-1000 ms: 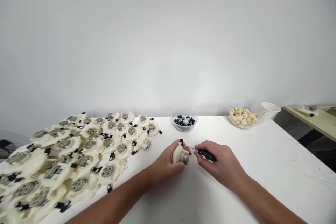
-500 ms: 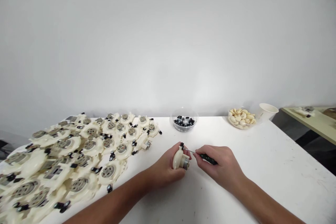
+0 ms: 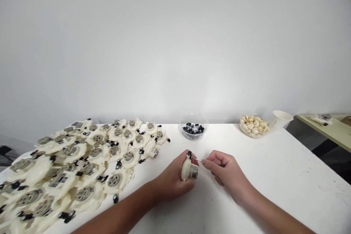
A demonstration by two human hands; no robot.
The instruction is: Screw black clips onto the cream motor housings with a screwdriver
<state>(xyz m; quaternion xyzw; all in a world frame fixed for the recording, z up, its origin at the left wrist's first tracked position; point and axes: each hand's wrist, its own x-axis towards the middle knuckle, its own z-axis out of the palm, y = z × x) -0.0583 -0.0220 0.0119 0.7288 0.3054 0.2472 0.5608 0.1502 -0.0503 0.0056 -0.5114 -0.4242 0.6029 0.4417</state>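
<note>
My left hand (image 3: 173, 177) is closed around a cream plastic housing with a small motor (image 3: 186, 170), held above the white table. A black fitting (image 3: 189, 154) sticks up at the top of this housing. My right hand (image 3: 223, 170) grips a screwdriver (image 3: 199, 160), whose thin metal shaft points left to the housing just below the black fitting. The fingers cover most of the screwdriver's dark handle. Whether the tip sits in a screw is too small to tell.
Many similar motor housings (image 3: 113, 180) with black fittings crowd the table's left side. At the back stands a clear bowl (image 3: 193, 136) of small black parts. Farther right are a clear bowl of pale, flat pieces (image 3: 254, 125) and a white cup (image 3: 282, 116). Another surface (image 3: 333, 131) lies beyond.
My right hand's fingers have shifted on the screwdriver, now hiding most of its handle. The left hand still holds the housing in nearly the same place. The view has tilted slightly.
</note>
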